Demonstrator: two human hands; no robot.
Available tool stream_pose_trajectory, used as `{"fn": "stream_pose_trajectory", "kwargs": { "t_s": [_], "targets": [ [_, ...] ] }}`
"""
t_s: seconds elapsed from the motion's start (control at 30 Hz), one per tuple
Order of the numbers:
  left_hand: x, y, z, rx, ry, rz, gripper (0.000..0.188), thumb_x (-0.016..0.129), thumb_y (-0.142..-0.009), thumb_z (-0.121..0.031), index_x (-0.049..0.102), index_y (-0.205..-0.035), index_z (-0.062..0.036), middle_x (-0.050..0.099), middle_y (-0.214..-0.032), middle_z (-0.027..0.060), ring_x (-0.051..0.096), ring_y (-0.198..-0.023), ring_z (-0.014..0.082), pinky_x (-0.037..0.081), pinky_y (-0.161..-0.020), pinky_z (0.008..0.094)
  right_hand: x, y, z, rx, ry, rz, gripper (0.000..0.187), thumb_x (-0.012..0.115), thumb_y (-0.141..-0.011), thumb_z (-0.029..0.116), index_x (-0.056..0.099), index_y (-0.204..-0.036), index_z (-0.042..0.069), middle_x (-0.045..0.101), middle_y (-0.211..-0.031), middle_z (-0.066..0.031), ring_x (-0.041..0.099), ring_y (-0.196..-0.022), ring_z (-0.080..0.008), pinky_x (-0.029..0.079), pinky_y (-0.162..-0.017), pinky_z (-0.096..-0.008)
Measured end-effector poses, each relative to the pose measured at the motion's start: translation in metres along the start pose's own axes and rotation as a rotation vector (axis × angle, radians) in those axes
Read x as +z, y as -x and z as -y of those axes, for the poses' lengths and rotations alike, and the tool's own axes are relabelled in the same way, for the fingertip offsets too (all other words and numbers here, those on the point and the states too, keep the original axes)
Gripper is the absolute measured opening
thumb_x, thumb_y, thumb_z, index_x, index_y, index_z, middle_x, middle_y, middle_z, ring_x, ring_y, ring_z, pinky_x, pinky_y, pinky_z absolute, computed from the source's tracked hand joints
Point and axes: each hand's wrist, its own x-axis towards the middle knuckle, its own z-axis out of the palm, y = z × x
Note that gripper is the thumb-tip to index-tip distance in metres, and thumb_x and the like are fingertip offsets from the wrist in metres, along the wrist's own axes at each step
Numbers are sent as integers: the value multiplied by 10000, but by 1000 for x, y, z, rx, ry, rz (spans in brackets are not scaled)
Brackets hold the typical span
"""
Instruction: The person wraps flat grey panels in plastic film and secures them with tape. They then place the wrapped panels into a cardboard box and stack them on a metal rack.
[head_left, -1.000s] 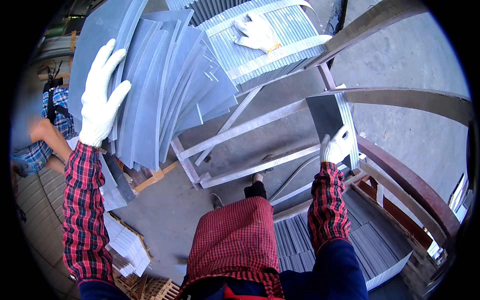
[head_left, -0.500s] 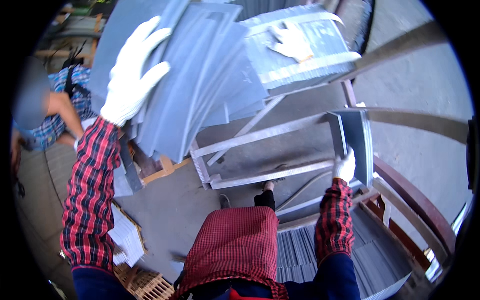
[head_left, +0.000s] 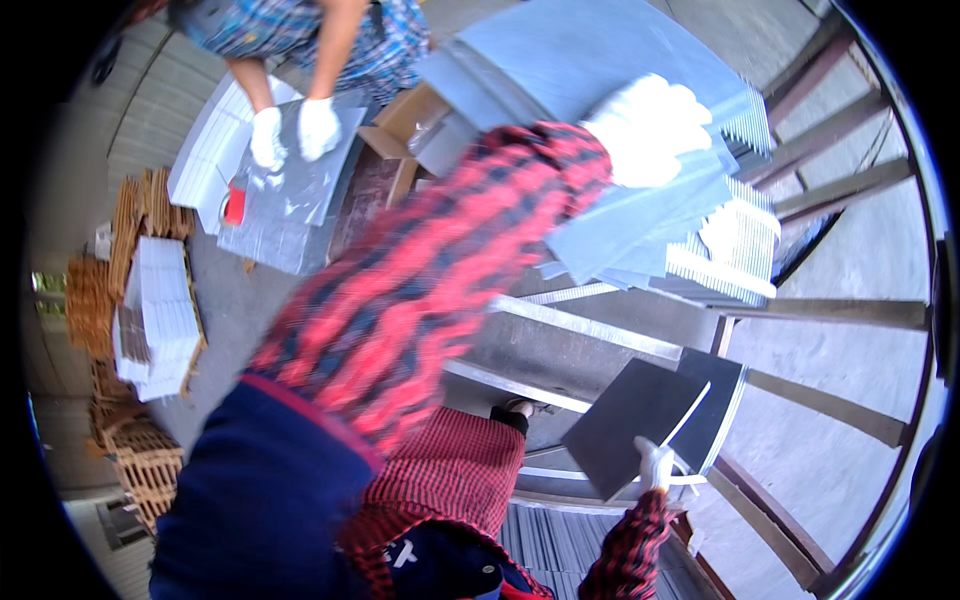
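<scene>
My left hand (head_left: pixel 650 130), in a white knit glove, reaches far across and lies with its fingers stretched over a fanned pile of thin blue-grey tiles (head_left: pixel 590 50). Its motion is a little blurred. Lower right, my right hand (head_left: pixel 655 463), also gloved, grips the edge of a dark grey rectangular tile (head_left: pixel 635 425), tilted with its broad face up. Just behind that tile stands a small stack of dark tiles (head_left: pixel 715 420) on the metal frame. A loose white glove (head_left: pixel 717 237) rests on a strapped stack of tiles (head_left: pixel 760 240) beyond the pile.
At upper left a co-worker's gloved hands (head_left: pixel 319 128) press on a plastic-covered grey sheet (head_left: pixel 275 230). An open cardboard box (head_left: pixel 405 125) stands beside it. Metal rails (head_left: pixel 590 325) cross the middle. White stacks (head_left: pixel 160 310) and wooden crates (head_left: pixel 145 460) stand left; grey tile rows (head_left: pixel 550 550) lie below.
My view has swung left. My left arm now stretches across to the right over the pile. The tile in my right hand has come away from the small stack and tipped flatter.
</scene>
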Motion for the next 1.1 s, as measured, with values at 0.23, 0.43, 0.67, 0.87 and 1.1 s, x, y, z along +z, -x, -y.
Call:
{"fn": "stream_pose_trajectory", "kwargs": {
  "t_s": [0.23,0.43,0.67,0.87,1.1],
  "targets": [
    [-68,181,-132,11,504,-254,191,636,-789,-265,725,-857,-110,681,-835,88,645,-773,273,502,-743,430,105,238,169,137,-851,-155,309,681,-860,123,660,-1102,-67,680,-997,-109,649,-869,-206,519,-780,-336],
    [-99,481,-109,-806,842,757,565,508,-963,-474,517,-1387,-100,570,-1350,171,548,-1241,352,451,-1006,500,201,350,263,161,-914,-197,335,691,-844,152,645,-1107,-50,669,-951,-99,645,-823,-211,528,-745,-341],
    [-133,607,-81,-1259,1438,446,591,418,-1033,-525,547,-1383,-66,678,-1221,110,632,-1120,233,479,-962,358,268,380,320,24,-905,4,471,738,-798,196,609,-1182,-45,658,-1011,-99,632,-901,-218,513,-817,-359],
    [-199,635,-97,-1539,1251,91,449,591,-971,-434,677,-1044,1,665,-873,49,569,-822,118,471,-749,322,282,358,324,14,-849,187,434,723,-833,184,618,-1179,-56,676,-1051,-115,656,-918,-226,537,-823,-346],
    [-236,657,-120,-1728,1285,-166,409,619,-960,-404,668,-1061,-11,646,-912,22,542,-846,103,470,-769,304,299,337,329,21,-914,308,478,734,-849,195,585,-1258,-4,658,-1121,-103,641,-979,-242,529,-881,-380]
  ]
}}
